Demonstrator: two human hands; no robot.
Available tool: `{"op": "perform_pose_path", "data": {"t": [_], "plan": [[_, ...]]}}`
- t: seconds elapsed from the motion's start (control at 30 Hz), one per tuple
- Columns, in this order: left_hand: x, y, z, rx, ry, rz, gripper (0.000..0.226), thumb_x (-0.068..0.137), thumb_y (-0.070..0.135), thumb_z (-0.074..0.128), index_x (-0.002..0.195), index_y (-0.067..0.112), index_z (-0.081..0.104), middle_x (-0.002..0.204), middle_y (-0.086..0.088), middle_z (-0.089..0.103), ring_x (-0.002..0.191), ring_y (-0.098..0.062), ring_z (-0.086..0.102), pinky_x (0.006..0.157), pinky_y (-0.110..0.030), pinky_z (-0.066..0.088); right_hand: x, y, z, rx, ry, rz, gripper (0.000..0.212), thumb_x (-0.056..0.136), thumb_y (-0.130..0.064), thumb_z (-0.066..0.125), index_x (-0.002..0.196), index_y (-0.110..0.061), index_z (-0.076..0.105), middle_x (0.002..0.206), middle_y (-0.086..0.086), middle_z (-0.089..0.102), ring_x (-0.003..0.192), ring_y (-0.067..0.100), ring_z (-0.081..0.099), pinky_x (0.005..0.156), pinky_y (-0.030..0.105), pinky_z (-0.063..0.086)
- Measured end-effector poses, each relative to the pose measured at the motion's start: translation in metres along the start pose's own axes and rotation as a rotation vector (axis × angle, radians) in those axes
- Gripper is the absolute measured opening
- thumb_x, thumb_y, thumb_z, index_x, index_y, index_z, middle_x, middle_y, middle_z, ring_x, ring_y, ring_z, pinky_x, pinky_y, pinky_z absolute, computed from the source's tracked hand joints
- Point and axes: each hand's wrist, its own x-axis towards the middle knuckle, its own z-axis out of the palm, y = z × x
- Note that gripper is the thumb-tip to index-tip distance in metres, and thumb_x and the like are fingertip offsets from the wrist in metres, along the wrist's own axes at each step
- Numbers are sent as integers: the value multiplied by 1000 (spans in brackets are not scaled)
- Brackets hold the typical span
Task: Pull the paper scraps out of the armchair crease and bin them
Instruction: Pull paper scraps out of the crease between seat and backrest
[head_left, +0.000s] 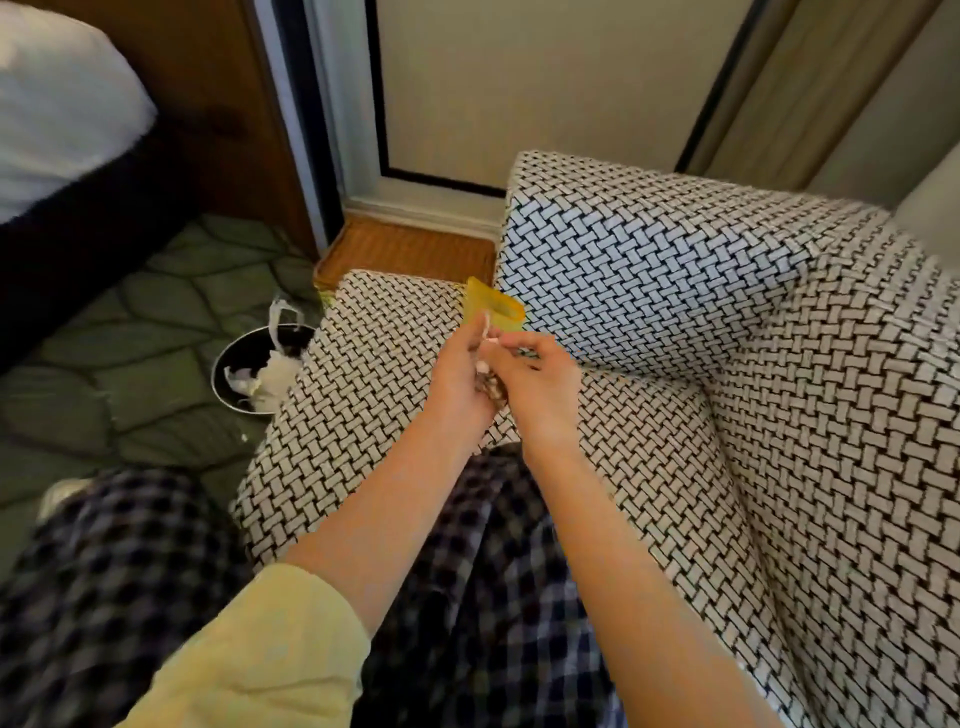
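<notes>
You are at the gathering step. Your left hand (460, 376) curls round small pale paper scraps (489, 383) above the black-and-white woven-pattern armchair (675, 291). Your right hand (537, 387) pinches one more against them. Next comes, likely, a carry left to the round metal bin (219, 364).

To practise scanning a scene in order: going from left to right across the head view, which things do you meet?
White bedding → bin → left hand, gripping paper scraps → right hand. The armchair stretches across most of these, so it is left out.
</notes>
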Motion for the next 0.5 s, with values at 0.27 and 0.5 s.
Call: {"op": "perform_pose_path", "data": {"t": [0.27, 0.5], "plan": [[59, 72, -39, -147, 90, 74, 29, 92, 5, 28, 67, 12, 41, 65, 0, 40, 54, -11, 38, 45, -19, 40, 46, 9, 98, -195, -104, -137, 15, 87, -17, 61, 92, -10, 74, 83, -3, 69, 72, 6, 59, 72, 21, 49], [112, 133, -106, -231, 308, 187, 29, 90, 10, 29, 61, 13, 36, 63, 0, 40, 53, -11, 36, 52, -21, 35, 73, 33, 179, -351, -592, -71, 27, 95, -29, 46, 115, -19, 61, 98, -7, 63, 80, 3, 54, 69, 13, 46]]}}
